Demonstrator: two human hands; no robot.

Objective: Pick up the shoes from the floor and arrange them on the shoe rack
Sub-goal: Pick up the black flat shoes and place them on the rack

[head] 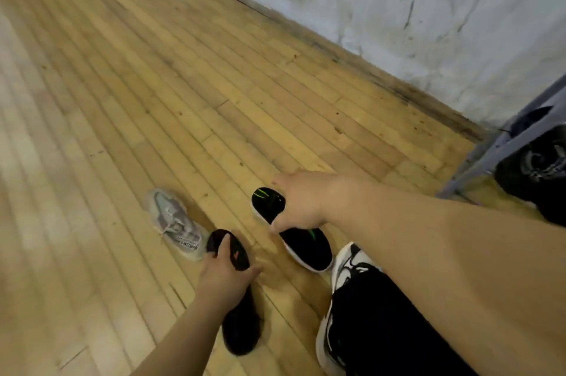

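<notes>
The right hand (301, 199) is curling over the middle of a black shoe with green marks and a white sole (306, 242), thumb on the near edge and fingers over the far edge, so it is gripping the shoe across its width. Whether that shoe is lifting off the wooden floor (153, 84) or lying on it is unclear.

The left hand (225, 274) is clamping on a plain black shoe (240, 326), which is sitting just on the near side of the green-marked shoe; the fingers are wrapping over its toe end and the thumb is spreading out toward the green-marked shoe. The image is blurring here, so I cannot tell if this shoe is touching the floor.

A grey sneaker (176, 224) is lying on the floor beyond the plain black shoe, its heel just beside that shoe's toe, touched by neither hand.

Right of the green-marked shoe, the person's own black-and-white sneaker (346, 268) is standing under a black trouser leg (382, 329). Farther right, against the white wall (398, 2), part of a grey shoe rack (490, 158) is showing with a dark shoe (536, 170) at it.
</notes>
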